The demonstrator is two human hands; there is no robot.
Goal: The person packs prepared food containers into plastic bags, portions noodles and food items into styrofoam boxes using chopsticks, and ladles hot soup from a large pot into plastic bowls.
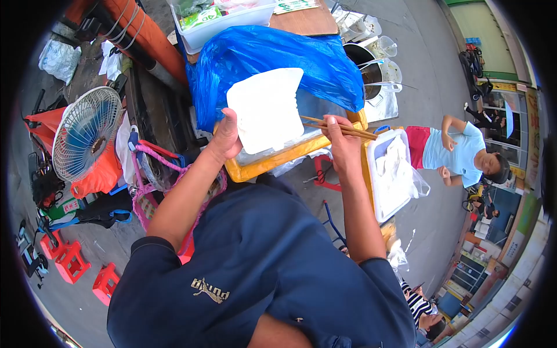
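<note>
A white sheet is held over the near left part of a yellow-rimmed box at a street-side work spot. Its far edge rises in front of a crumpled blue plastic bag, leaving little room on that side; to the right, a narrow stretch of open air lies between the sheet and the right hand. A white tub stands beyond the bag, a white tray holding pale plastic sits to the right, and pavement shows past it, where a person in a light blue shirt stands. A fan stands to the left.

The sheet is smooth, bright and thin-looking, with rounded near corners, a pointed far right corner and a slightly uneven right edge; glare hides finer detail.

The left hand grips the sheet by its near left edge, thumb up along the side, so that most of it extends right and far of the grip. The right hand is closed around wooden chopsticks, their tips pointing left at the sheet's right edge; whether they touch it cannot be told.
</note>
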